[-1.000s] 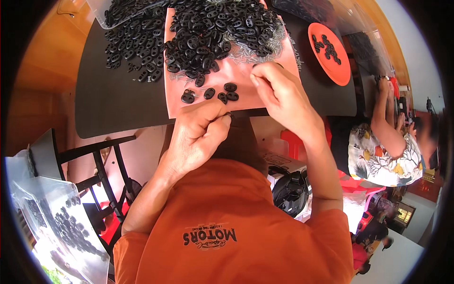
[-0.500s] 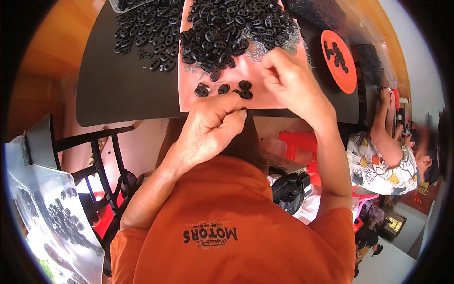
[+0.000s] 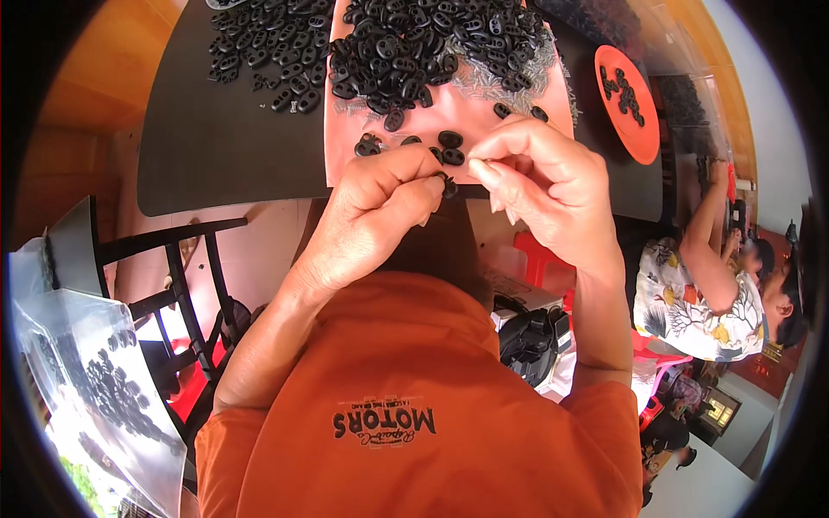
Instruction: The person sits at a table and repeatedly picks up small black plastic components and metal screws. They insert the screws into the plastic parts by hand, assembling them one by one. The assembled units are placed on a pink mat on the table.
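Now, at the near edge of the black table (image 3: 233,160) and its pink sheet (image 3: 471,105), the right hand (image 3: 560,186) has swung back to just beside the left hand (image 3: 378,207), apparently bringing both to one piece. The right's thumb and forefinger nearly meet, any contents too small to tell; the left, curled closed, pinches a black cord lock (image 3: 448,186). Beyond lie tiny springs (image 3: 475,76).

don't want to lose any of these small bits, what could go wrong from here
The black piece in the left hand is near the table's front edge, so a slip might drop it over. Loose black pieces beside the right hand could get knocked. Some small shiny pieces lie past the pink sheet's right side, so they may scatter.
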Demonstrator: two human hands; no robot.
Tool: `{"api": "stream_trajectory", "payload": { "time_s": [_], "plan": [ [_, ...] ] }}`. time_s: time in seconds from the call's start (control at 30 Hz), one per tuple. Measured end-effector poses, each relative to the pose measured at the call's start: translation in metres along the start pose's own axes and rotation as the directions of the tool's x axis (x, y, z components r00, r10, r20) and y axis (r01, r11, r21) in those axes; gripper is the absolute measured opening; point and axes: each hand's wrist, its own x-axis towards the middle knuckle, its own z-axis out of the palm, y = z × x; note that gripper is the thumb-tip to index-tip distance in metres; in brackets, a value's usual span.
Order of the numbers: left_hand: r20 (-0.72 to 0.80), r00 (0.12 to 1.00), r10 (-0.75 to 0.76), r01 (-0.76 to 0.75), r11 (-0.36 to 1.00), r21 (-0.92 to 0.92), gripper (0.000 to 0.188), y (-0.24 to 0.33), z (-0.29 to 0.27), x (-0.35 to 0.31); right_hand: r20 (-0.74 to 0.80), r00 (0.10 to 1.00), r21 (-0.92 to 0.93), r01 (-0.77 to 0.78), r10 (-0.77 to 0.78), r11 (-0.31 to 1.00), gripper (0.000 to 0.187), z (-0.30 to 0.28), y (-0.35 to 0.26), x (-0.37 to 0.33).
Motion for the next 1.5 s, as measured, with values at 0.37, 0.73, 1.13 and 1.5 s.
{"api": "stream_trajectory", "payload": {
  "time_s": [0.37,0.73,1.13,1.5],
  "plan": [
    [0.036,0.999,-0.002,0.000,0.998,0.062,0.014,-0.005,0.003,0.006,-0.005,0.998,-0.028,0.064,-0.064,0.998,0.010,0.002,0.021,0.002],
    [0.033,0.999,-0.004,0.002,0.999,0.043,0.010,-0.006,0.002,0.008,0.090,0.996,-0.105,0.026,-0.016,0.994,0.011,0.002,0.021,0.004],
    [0.026,1.000,-0.013,0.012,0.999,0.038,0.015,-0.007,-0.001,0.007,0.003,0.988,-0.137,0.156,-0.157,0.978,0.015,0.012,0.032,0.008],
    [0.048,0.996,0.077,-0.081,0.994,0.074,0.013,-0.013,-0.004,0.006,0.012,0.996,-0.064,0.091,-0.091,0.994,0.015,0.020,0.032,0.004]
  ]
}}
